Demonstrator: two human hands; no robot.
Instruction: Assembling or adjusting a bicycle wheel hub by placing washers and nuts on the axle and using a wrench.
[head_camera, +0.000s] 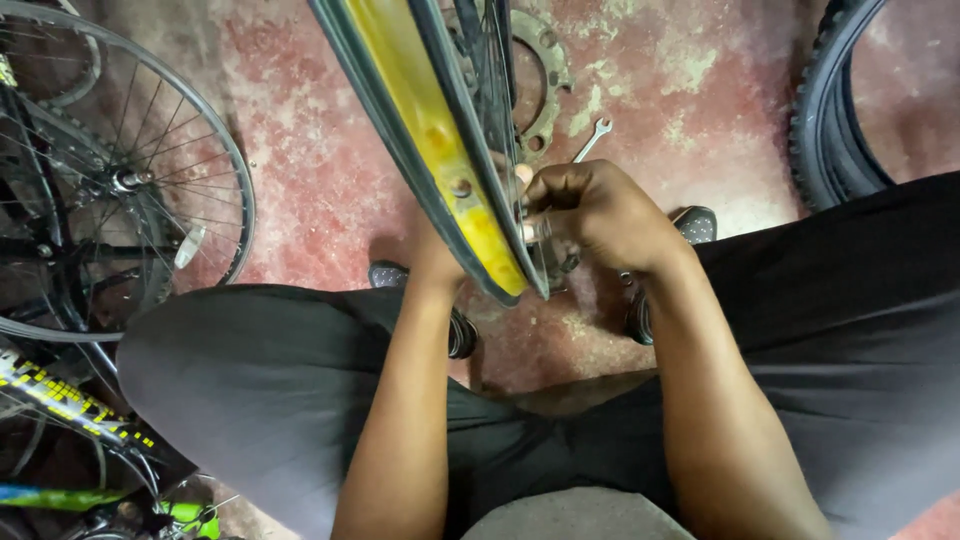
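Note:
A bare bicycle wheel rim (420, 130) with a yellow inner strip stands upright between my knees, its lower edge near my hands. My right hand (595, 210) is closed around a small metal tool or spoke fitting at the rim's right side, by the spokes. My left hand (432, 255) is mostly hidden behind the rim and seems to hold it from the left; its fingers cannot be seen.
A spanner (592, 138) and a toothed chainring (545, 80) lie on the red stained floor (320, 150) beyond the rim. Spoked wheels (120, 180) and a bike frame (60, 400) crowd the left. A black tyre (830, 110) stands at the upper right. My shoes (690, 225) rest on the floor.

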